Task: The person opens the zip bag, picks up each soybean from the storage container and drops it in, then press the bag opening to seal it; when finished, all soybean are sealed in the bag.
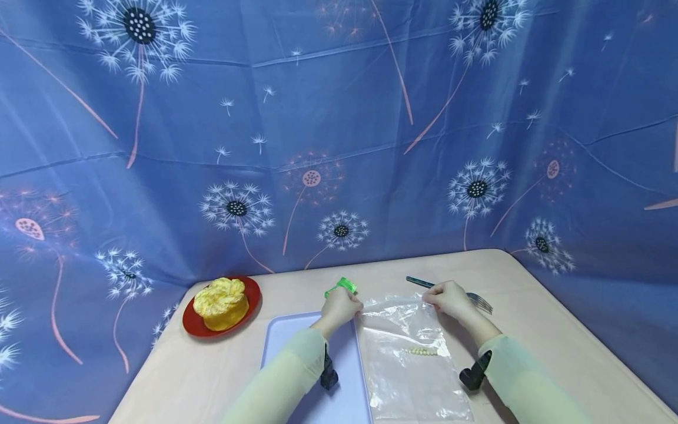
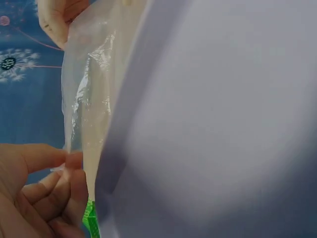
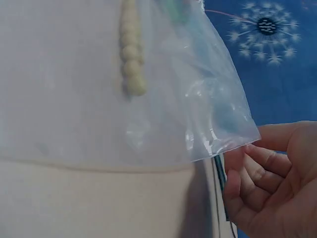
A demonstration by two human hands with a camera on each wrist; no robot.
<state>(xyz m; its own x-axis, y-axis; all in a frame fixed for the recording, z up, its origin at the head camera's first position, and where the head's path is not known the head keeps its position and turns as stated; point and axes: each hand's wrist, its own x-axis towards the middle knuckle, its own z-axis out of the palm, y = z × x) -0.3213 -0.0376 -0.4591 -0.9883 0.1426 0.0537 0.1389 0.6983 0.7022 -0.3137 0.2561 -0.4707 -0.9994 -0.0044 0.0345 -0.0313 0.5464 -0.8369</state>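
Observation:
A clear plastic bag (image 1: pixel 408 388) is stretched between both hands, its far edge lifted off the table. My left hand (image 1: pixel 339 307) pinches the far left corner between thumb and fingers, and the left wrist view shows the same pinch on the bag (image 2: pixel 94 74). At the far right corner, my right hand (image 1: pixel 451 299) pinches the film. A strand of pale, bead-like lumps (image 1: pixel 422 351) shows through the plastic; I cannot tell whether it lies inside the bag or beneath it. In the right wrist view the strand (image 3: pixel 131 54) appears cloudy behind the film.
Left of the bag lies a pale lavender tray (image 1: pixel 283 330), partly under my left forearm. A bright green object (image 1: pixel 346 285) sits beyond the left hand. Behind the right hand is a dark-handled fork (image 1: pixel 479 302). A red plate (image 1: pixel 256 294) holds a yellow cake-like bun (image 1: pixel 221 303).

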